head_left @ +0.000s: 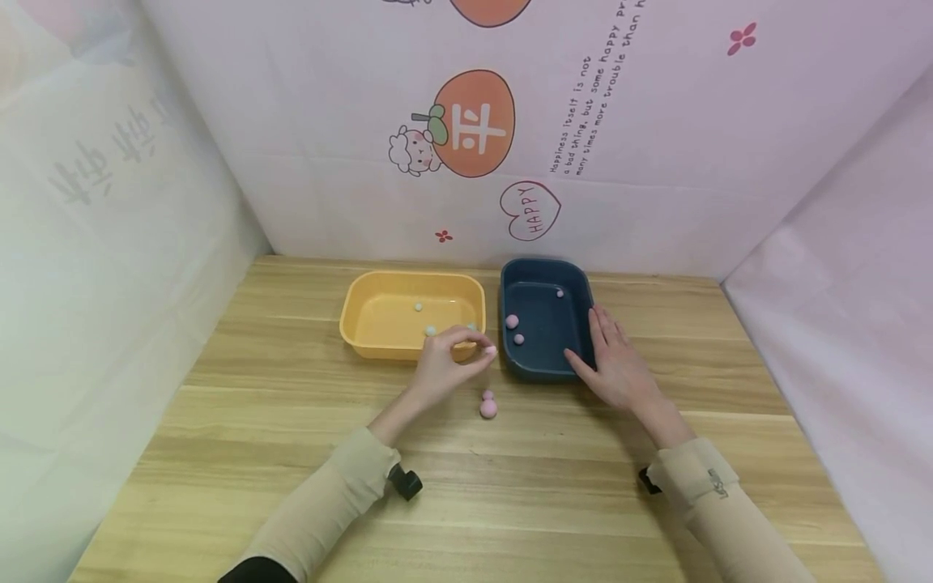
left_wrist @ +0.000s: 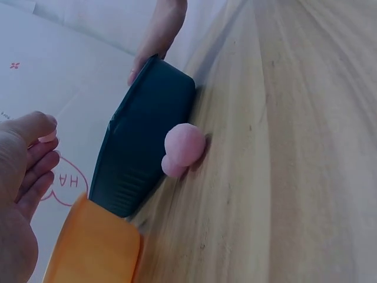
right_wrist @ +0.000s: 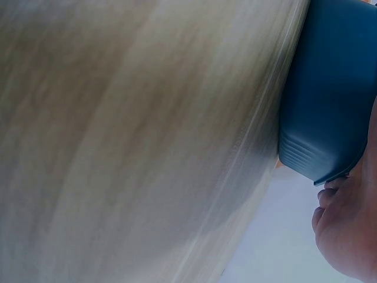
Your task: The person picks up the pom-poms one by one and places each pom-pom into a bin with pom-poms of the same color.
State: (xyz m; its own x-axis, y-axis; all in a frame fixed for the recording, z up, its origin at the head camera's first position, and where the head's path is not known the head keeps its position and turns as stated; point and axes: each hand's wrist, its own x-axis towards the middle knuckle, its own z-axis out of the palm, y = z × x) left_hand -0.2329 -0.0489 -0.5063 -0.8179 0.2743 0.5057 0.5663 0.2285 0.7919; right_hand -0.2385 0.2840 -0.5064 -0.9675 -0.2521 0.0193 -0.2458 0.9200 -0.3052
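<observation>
My left hand (head_left: 441, 366) pinches a small pink ball (head_left: 491, 350) between thumb and forefinger, above the gap between two bins. The ball also shows in the left wrist view, partly hidden by the fingertips. My right hand (head_left: 621, 371) rests along the right rim of the dark blue bin (head_left: 543, 376), fingers straight and thumb spread over its near corner. Inside that bin lie three pink balls of differing sizes, one of them this larger ball (head_left: 513, 321). On the table in front, a bigger pink ball (left_wrist: 185, 144) sits against a smaller one (left_wrist: 173, 166).
Left of the blue bin stands a yellow bin (head_left: 386, 354) holding three small pale green balls, one partly behind my left hand. Both bins stand near the back of the wooden table (head_left: 510, 502). A printed white cloth (head_left: 328, 178) rises behind and at both sides.
</observation>
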